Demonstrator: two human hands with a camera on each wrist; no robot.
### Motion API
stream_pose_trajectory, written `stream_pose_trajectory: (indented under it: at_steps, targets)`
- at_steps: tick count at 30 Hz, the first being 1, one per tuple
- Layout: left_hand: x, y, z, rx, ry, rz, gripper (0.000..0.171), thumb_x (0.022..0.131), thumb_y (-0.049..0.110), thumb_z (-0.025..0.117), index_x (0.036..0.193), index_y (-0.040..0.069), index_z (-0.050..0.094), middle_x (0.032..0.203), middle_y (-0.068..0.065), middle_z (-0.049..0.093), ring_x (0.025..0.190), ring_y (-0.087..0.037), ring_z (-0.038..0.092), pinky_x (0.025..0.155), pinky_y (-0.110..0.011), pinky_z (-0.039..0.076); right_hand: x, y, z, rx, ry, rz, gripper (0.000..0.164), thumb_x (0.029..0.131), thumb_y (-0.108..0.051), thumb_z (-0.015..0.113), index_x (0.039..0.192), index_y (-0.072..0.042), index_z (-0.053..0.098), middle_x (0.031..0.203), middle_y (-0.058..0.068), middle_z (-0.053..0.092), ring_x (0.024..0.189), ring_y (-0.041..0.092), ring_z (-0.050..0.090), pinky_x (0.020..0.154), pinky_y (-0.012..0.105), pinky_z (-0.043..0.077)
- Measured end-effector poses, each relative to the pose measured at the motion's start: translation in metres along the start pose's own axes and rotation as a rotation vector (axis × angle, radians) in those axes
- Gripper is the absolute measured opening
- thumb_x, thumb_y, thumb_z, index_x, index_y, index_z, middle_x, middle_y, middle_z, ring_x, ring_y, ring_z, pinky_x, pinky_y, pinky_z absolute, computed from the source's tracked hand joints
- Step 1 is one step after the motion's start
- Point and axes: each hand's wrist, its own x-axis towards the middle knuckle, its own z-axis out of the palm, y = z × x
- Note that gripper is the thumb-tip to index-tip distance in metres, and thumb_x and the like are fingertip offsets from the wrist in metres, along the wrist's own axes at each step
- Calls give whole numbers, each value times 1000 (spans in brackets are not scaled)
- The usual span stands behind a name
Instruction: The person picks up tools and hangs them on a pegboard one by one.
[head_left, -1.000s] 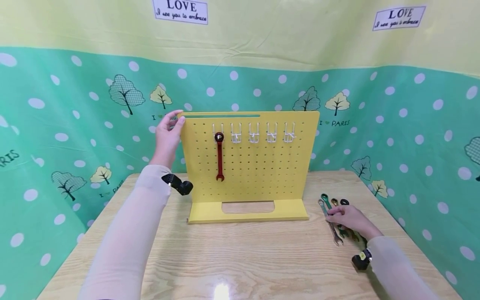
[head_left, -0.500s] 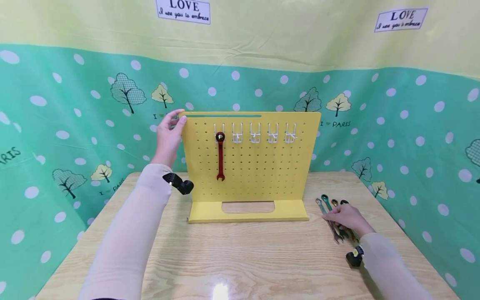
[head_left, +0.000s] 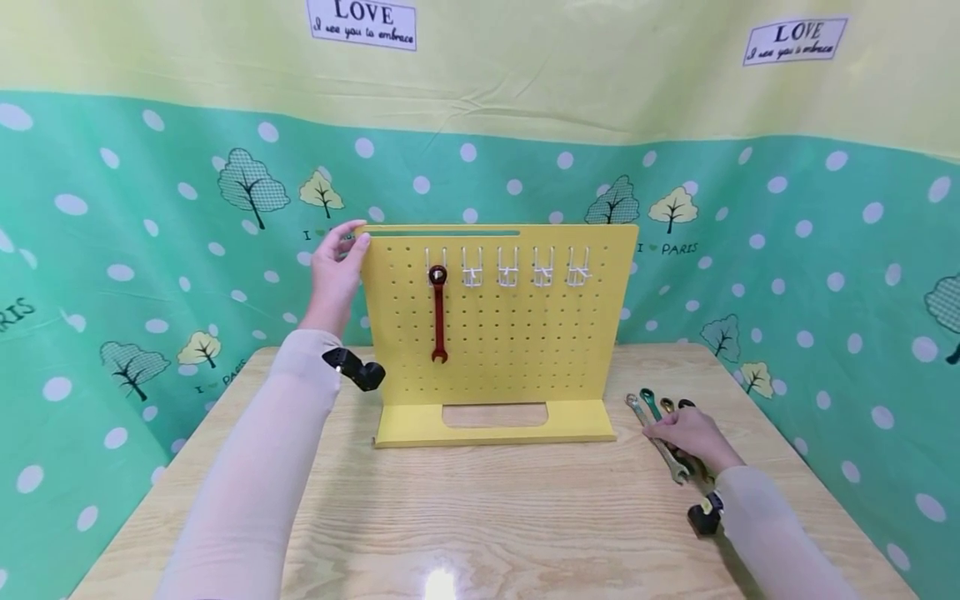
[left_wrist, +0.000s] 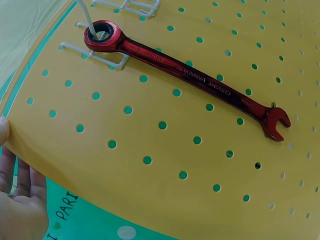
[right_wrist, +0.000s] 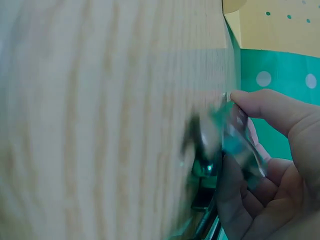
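Note:
My left hand (head_left: 335, 279) grips the top left corner of a yellow pegboard (head_left: 525, 358), thumb in front and fingers behind. From the leftmost white hook hangs a red combination wrench (left_wrist: 195, 77), its ring end up and open end down. On the table to the right, my right hand (head_left: 693, 437) pinches a silver combination wrench (head_left: 666, 454) around its middle. Beside it lie a green wrench (head_left: 648, 398), a gold wrench (head_left: 667, 405) and a black one (head_left: 686, 403), partly covered by that hand. The right wrist view is blurred about the held wrench.
Several white hooks (head_left: 507, 271) without wrenches run in a row right of the red wrench. The pegboard's base (head_left: 577, 423) stands on a wooden table (head_left: 480, 517). A green and yellow patterned curtain (head_left: 480, 179) closes off the back and sides.
My right hand has shifted slightly left with the silver wrench, and its ring end now lies farther from the green wrench. The left hand and the red wrench have stayed in place.

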Motion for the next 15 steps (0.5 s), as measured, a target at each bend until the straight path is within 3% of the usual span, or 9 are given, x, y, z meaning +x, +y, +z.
stream_pose_trajectory:
  at_steps: [7, 15]
  targets:
    - [0, 1, 0, -9, 0, 20, 33, 100, 34, 61, 131, 25, 63, 119, -2, 55, 104, -15, 54, 87, -31, 48, -3, 1, -3, 4, -1, -58, 36, 91, -34, 74, 101, 0, 76, 85, 4, 67, 75, 20, 59, 62, 33, 50]
    - [1, -1, 0, -1, -2, 15, 34, 99, 36, 62, 132, 27, 63, 120, -2, 55, 104, -15, 54, 87, -31, 47, -5, 3, -5, 72, -24, -59, 34, 93, -33, 73, 101, -1, 75, 78, 3, 61, 72, 20, 57, 63, 33, 51]
